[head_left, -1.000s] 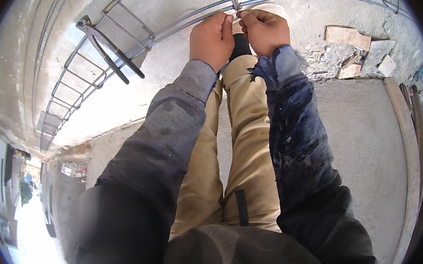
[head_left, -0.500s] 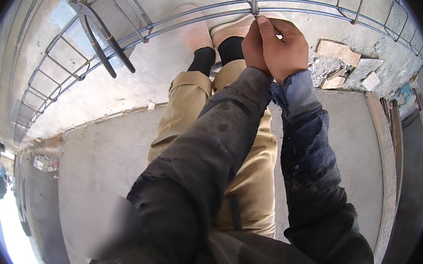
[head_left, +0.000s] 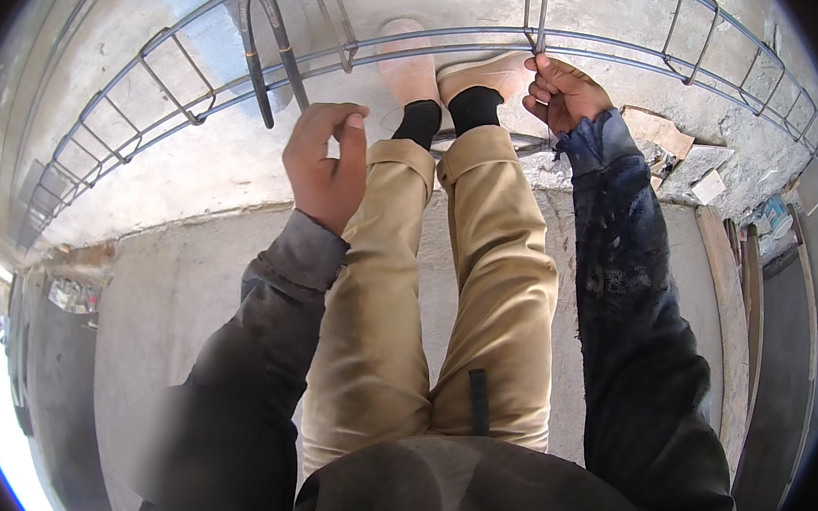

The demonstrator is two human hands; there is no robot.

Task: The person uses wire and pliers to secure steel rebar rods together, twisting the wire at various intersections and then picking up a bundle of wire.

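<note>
A steel rebar cage with long bars and cross stirrups curves across the far side in front of my feet. My right hand is at a joint where a stirrup meets the long bars. Its thumb and forefinger are pinched on a thin tie wire, part of which trails below the fingers. A pair of end-cutting pincers with dark handles hangs over the cage at the left. My left hand is just below the pincers' handles, loosely curled, thumb apart from the fingers, with nothing visible in it.
My shoes stand beneath the cage's bars. Broken board pieces and rubble lie right of my right hand. Long wooden planks run along the right side. A low ledge edge crosses the floor before my knees.
My hands were together at the wire joint. The left has come away to the left, near the pincers' handles, while the right stays at the joint. The view has shifted slightly.
</note>
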